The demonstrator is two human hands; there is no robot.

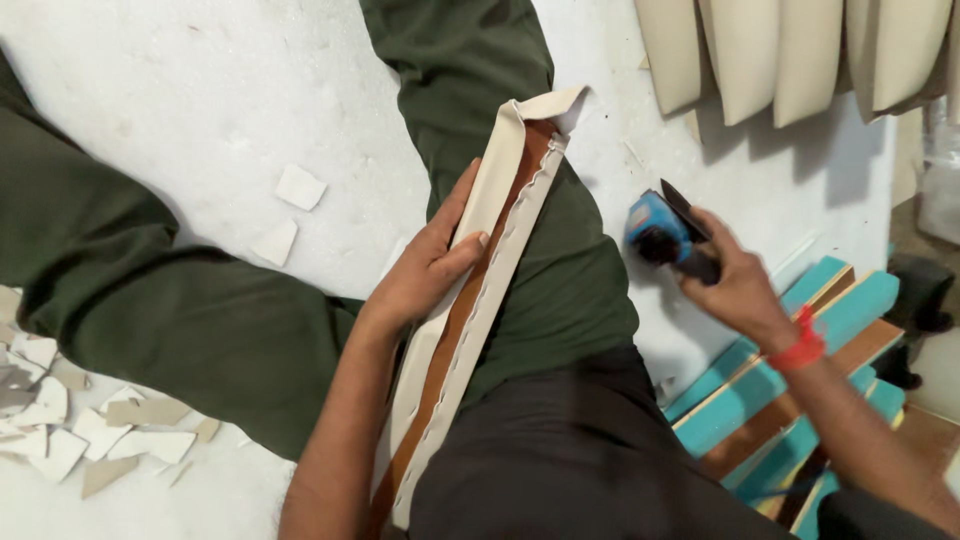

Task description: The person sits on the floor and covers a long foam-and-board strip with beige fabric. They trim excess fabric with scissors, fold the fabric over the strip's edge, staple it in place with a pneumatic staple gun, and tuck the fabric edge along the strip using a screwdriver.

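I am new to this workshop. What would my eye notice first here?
First, the long cream-covered wooden strip lying along the person's green-trousered leg, pressed down by the left hand. Next, the blue power tool in the right hand, above the teal boards at right.

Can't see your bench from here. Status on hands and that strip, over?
Left hand pressing cloth-wrapped wooden strip flat on thigh. Right hand gripping blue stapler, clear of strip. Nothing between them.

I see a long cream-wrapped frame strip (480, 290) with a brown wooden core lying along my thigh, and a blue staple gun (662, 234) held upright.
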